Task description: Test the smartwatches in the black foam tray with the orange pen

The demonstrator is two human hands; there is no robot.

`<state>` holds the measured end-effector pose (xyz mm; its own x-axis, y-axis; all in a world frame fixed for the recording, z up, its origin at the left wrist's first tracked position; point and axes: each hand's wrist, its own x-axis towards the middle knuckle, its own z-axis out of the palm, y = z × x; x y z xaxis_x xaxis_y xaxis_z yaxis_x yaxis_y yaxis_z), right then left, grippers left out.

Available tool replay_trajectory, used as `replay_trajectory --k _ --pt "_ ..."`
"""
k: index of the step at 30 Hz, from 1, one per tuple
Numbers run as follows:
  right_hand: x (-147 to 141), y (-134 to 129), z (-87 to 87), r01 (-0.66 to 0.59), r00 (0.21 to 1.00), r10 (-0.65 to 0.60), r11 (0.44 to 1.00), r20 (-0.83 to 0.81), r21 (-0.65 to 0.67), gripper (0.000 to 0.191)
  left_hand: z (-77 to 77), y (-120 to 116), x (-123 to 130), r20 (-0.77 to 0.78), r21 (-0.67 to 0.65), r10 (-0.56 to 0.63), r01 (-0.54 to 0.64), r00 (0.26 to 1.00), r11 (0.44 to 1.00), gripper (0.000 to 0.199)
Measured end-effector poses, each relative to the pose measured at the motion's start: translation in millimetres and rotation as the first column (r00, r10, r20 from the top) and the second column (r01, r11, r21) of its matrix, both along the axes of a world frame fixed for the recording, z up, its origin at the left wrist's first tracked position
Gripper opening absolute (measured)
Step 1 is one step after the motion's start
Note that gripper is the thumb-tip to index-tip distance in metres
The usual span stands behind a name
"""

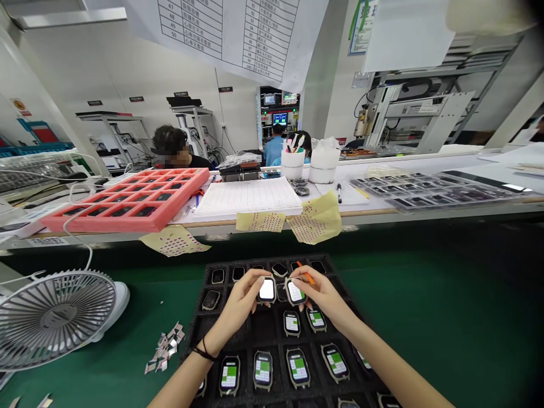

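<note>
Both my hands work over a black foam tray (264, 327) holding rows of smartwatches with green-and-white screens (297, 367). My left hand (240, 303) pinches a smartwatch with a bright white screen (267, 290). My right hand (323, 293) grips a second smartwatch (296, 292) showing a green-and-white screen, with an orange stick (308, 273) between its fingers. The two watches sit close together, just above the tray. My hands hide part of the tray's upper rows.
A white desk fan (55, 317) stands on the green mat (446, 306) at left, near scattered foil scraps (164, 348). Across the bench are a pink foam tray (127, 198), paper sheets (249, 195), white cups (293, 165), and a clear tray (433, 192). A co-worker (174, 148) sits beyond.
</note>
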<state>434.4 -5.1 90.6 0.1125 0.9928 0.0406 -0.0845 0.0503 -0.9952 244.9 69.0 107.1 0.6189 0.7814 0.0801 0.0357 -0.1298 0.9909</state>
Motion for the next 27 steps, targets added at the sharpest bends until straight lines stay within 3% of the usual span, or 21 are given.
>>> replay_trajectory --k 7,13,17,23,27 --pt "1.9 2.8 -4.0 -0.078 0.997 0.078 0.996 0.01 0.047 0.043 -5.7 0.0 1.0 0.046 -0.002 -0.04 0.04 0.998 0.999 0.051" --pt "0.4 1.1 -4.6 -0.006 1.0 0.005 1.0 0.021 0.027 0.034 0.3 -0.9 -0.4 -0.001 0.009 0.052 -0.052 0.999 0.999 0.037" --pt "-0.2 -0.6 -1.3 0.045 0.999 -0.045 0.999 0.024 -0.01 0.032 -0.1 -0.9 -0.7 0.008 0.013 0.047 -0.047 0.999 0.999 0.035" --pt "1.7 1.9 -4.1 -0.03 0.999 0.029 0.999 0.024 0.043 0.038 -8.9 -0.1 0.7 0.043 0.064 -0.042 0.039 0.998 0.997 0.045" --pt "1.4 3.0 -6.6 -0.027 0.998 0.026 0.999 0.049 0.019 0.038 -6.7 -0.1 0.9 0.029 0.038 -0.001 0.0 1.0 0.999 0.037"
